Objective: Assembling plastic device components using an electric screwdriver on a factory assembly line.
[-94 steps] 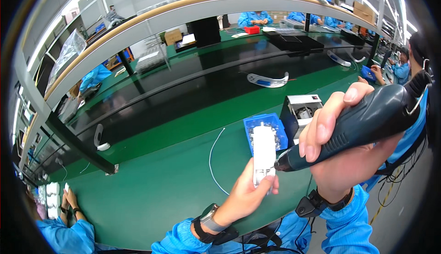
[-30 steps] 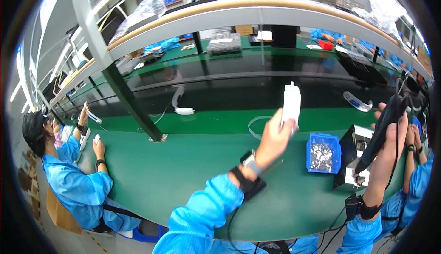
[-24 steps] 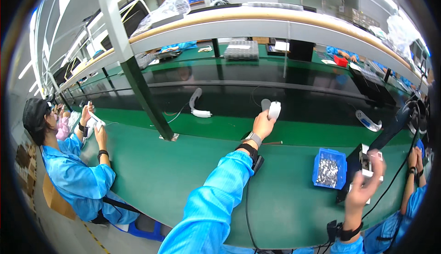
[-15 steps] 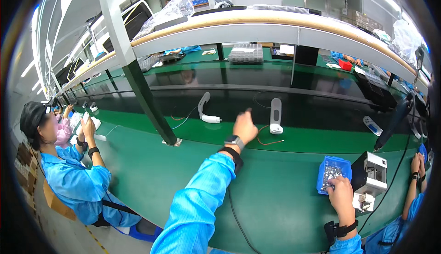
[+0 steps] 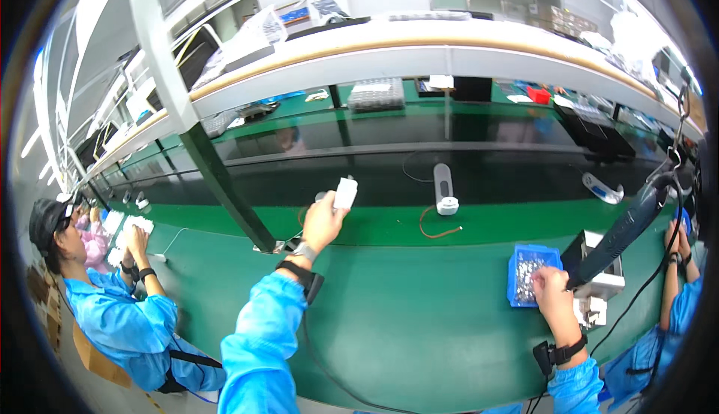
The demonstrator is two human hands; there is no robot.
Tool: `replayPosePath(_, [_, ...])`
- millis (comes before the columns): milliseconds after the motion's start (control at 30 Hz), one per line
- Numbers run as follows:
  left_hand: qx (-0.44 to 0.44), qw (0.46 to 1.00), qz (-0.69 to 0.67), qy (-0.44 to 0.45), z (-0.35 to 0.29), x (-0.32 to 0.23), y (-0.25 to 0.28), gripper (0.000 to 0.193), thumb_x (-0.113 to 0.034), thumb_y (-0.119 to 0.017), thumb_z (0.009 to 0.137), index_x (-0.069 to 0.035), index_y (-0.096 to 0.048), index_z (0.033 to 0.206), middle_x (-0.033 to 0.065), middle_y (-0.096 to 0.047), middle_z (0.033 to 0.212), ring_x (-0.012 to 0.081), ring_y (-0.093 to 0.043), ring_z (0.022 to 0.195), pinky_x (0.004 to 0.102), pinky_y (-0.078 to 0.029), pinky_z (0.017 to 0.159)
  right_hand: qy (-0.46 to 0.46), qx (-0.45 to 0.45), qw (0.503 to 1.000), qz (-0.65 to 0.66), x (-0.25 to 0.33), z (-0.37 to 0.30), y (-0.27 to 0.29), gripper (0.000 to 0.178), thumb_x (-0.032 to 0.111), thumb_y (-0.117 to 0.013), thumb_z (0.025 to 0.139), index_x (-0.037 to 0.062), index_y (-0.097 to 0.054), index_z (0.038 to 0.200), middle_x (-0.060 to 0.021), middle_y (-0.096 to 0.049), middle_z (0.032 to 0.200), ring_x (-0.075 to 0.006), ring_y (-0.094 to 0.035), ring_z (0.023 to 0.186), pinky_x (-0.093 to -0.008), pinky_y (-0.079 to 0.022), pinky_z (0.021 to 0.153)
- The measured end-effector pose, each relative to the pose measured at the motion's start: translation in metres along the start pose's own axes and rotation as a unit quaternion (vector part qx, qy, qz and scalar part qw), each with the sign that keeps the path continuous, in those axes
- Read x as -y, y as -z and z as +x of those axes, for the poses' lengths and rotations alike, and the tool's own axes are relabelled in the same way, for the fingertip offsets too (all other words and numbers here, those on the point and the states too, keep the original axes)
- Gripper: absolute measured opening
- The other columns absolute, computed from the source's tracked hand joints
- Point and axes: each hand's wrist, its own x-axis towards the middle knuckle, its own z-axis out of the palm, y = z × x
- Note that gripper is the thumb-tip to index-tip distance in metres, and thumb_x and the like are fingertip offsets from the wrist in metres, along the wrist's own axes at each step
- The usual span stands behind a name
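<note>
My left hand (image 5: 322, 225) is closed around a white curved plastic housing (image 5: 346, 192) over the green strip beside the dark belt; my fingers hide part of it. A thin cable trails below that hand. At the right, my right hand (image 5: 553, 291) is at the edge of a blue bin (image 5: 513, 279) of small metal parts (image 5: 526, 273). Its fingers are drawn together, and what they hold, if anything, is hidden. A dark electric screwdriver (image 5: 625, 228) hangs at a slant, its lower tip close to that hand. Behind it stands a small boxy machine (image 5: 608, 283).
Another white housing (image 5: 443, 189) with a red-brown wire (image 5: 434, 233) lies ahead; a third housing (image 5: 602, 188) lies far right. A slanted post (image 5: 225, 182) stands left, under a long shelf (image 5: 449, 54). Co-workers in blue sit left (image 5: 120, 316) and right (image 5: 685, 294).
My left hand has moved left and taken hold of the white housing. The screwdriver has swung down toward my right hand, which stays by the blue bin. The whole view has shifted slightly.
</note>
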Motion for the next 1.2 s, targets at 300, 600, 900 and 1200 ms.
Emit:
replayPosePath(300, [0.172,0.845,-0.504,0.051,-0.093,-0.209,0.056,0.026,-0.013,-0.053,0.093,0.000,-0.052,0.115,0.0113,-0.065,0.082,0.0185,-0.066,0.070,0.0303,-0.056,0.065,-0.047,-0.057,0.978,0.196,0.005,-0.015,0.021,0.007,-0.002,-0.065,0.085,-0.0013,-0.067,0.092,-0.0073,-0.062,0.086,-0.0159,-0.066,0.076,-0.0255,-0.055,0.069])
replayPosePath(600, [0.299,0.687,-0.649,0.134,-0.150,-0.296,-0.010,0.038,-0.031,-0.039,0.104,-0.001,-0.043,0.128,0.0132,-0.063,0.090,0.0209,-0.065,0.076,0.0348,-0.055,0.069,-0.091,-0.139,0.936,0.309,0.048,-0.034,0.059,0.004,-0.003,-0.066,0.083,-0.0028,-0.070,0.085,-0.0081,-0.067,0.077,-0.0141,-0.065,0.069,-0.0249,-0.052,0.062])
replayPosePath(900, [0.240,0.683,-0.680,0.116,-0.171,-0.321,-0.026,0.043,-0.020,-0.037,0.103,0.001,-0.035,0.141,0.0101,-0.055,0.121,0.0160,-0.055,0.108,0.0300,-0.045,0.094,-0.009,-0.065,0.935,0.348,0.131,-0.021,0.115,0.011,0.000,-0.073,0.075,0.0031,-0.072,0.085,-0.0084,-0.068,0.077,-0.0199,-0.063,0.070,-0.0289,-0.051,0.061])
replayPosePath(1200, [0.276,0.714,-0.640,0.068,-0.167,-0.310,-0.028,0.040,-0.013,-0.038,0.104,0.001,-0.035,0.141,0.0070,-0.051,0.126,0.0128,-0.048,0.115,0.0291,-0.040,0.099,0.159,-0.140,0.968,0.131,0.128,-0.017,0.106,0.021,0.004,-0.078,0.065,0.0069,-0.072,0.085,-0.0026,-0.065,0.080,-0.0214,-0.060,0.075,-0.0302,-0.051,0.059])
